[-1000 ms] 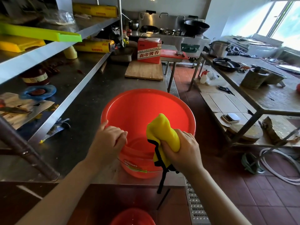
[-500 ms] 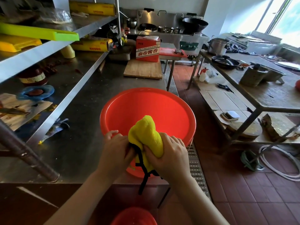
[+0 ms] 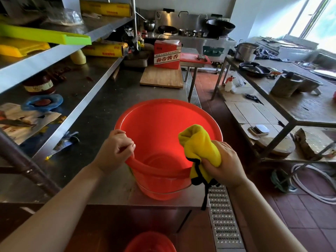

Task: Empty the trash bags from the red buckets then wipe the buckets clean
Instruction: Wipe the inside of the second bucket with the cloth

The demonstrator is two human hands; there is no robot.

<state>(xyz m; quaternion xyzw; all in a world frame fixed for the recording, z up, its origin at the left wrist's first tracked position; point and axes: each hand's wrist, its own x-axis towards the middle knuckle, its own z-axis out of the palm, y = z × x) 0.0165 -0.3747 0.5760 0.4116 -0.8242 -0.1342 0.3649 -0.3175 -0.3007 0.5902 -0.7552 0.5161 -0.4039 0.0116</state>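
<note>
The red bucket (image 3: 168, 148), with no bag seen inside, is stood on the steel counter (image 3: 101, 113) between the hands, its near rim gripped by the curled fingers of the left hand (image 3: 116, 151), while a bunched yellow cloth (image 3: 200, 151) is clutched in the right hand (image 3: 221, 164) over the rim's right side. The wiping step is judged to be in hand. Next, the cloth would need to be pressed against the inner wall and swept around while the bucket is steadied; a second red bucket (image 3: 150, 241) is glimpsed below, nearer than both hands.
</note>
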